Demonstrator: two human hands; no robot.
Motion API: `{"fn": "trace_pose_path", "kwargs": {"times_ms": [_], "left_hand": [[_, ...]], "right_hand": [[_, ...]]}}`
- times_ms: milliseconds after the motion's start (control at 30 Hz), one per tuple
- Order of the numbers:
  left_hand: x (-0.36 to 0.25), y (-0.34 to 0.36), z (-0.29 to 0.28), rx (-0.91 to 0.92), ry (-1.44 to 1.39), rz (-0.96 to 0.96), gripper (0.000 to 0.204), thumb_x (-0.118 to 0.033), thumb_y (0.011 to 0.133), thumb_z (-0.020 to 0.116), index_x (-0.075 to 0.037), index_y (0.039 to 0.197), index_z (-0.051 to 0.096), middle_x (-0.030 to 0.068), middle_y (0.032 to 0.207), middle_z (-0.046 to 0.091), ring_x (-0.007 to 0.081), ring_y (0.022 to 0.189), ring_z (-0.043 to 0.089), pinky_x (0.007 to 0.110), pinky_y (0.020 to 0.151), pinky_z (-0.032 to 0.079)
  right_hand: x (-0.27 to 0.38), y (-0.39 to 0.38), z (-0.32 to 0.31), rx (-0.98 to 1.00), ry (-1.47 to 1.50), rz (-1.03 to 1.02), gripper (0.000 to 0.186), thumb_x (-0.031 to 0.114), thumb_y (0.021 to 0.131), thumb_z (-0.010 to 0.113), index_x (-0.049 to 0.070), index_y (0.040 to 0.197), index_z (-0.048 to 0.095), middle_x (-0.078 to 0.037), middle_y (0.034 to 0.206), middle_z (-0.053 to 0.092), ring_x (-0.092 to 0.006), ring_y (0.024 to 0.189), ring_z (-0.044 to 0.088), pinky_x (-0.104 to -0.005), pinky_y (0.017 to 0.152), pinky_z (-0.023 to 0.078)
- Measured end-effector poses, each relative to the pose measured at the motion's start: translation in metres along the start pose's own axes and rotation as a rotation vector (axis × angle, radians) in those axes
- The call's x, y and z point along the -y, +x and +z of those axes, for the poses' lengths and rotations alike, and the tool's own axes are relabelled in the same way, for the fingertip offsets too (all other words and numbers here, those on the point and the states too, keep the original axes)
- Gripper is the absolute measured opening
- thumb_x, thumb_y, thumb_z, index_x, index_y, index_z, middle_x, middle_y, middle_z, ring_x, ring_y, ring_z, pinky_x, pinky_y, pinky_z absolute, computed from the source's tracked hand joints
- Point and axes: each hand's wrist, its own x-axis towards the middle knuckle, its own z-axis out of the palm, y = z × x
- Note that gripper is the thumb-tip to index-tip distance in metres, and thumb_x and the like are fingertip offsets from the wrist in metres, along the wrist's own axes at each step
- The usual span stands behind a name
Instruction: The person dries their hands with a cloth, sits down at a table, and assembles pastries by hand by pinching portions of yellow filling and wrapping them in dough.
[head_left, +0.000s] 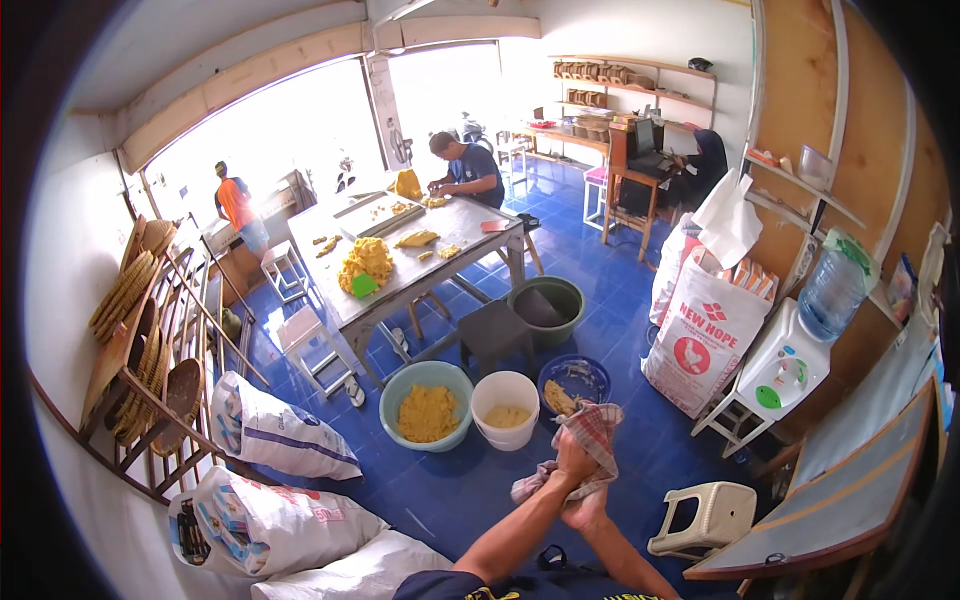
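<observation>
Both my hands are closed around a red-and-white checked cloth [597, 424], bunched up in front of me at the near edge of a blue basin [604, 372]. My left hand [573, 458] grips it higher up, and my right hand [586, 508] holds it just below. What the cloth wraps, if anything, is hidden. Pale yellowish lumps [558, 399] show in the basin beside the cloth. Left of the basin stands a white bucket [505, 437] with pale yellow contents. Beyond that sits a light-green tub [395, 432] holding yellow crumbly mash.
A metal table [350, 312] bears a yellow dough heap [364, 262]; a person [470, 168] works there. A dark stool [497, 340] and green tub [560, 335] stand ahead. White sacks [290, 520] lie left; a beige stool [704, 517] and water dispenser [775, 365] stand right.
</observation>
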Motion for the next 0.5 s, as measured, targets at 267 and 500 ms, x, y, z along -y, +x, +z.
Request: {"fn": "trace_pose_path", "kwargs": {"times_ms": [267,500], "left_hand": [[-0.025,-0.063,0.022,0.173,0.425,-0.407,0.062,-0.034,0.107,0.047,-0.002,0.159,0.034,0.0143,0.163,0.037,0.0284,0.152,0.033,0.036,0.127,0.024],[-0.015,-0.054,0.008,0.039,-0.957,-0.11,0.056,-0.039,0.11,0.033,0.002,0.144,0.051,0.0196,0.144,0.058,0.0326,0.134,0.056,0.048,0.12,0.039]], "right_hand": [[0.043,0.006,-0.105,-0.267,-0.466,-0.422,0.056,0.036,0.098,0.064,0.01,0.146,0.051,-0.012,0.139,0.059,-0.0321,0.126,0.06,-0.0459,0.109,0.049],[0.04,-0.017,0.007,0.036,-0.588,-0.288,0.056,0.016,0.096,0.071,0.004,0.147,0.05,-0.012,0.136,0.061,-0.0241,0.13,0.057,-0.0399,0.111,0.048]]}}
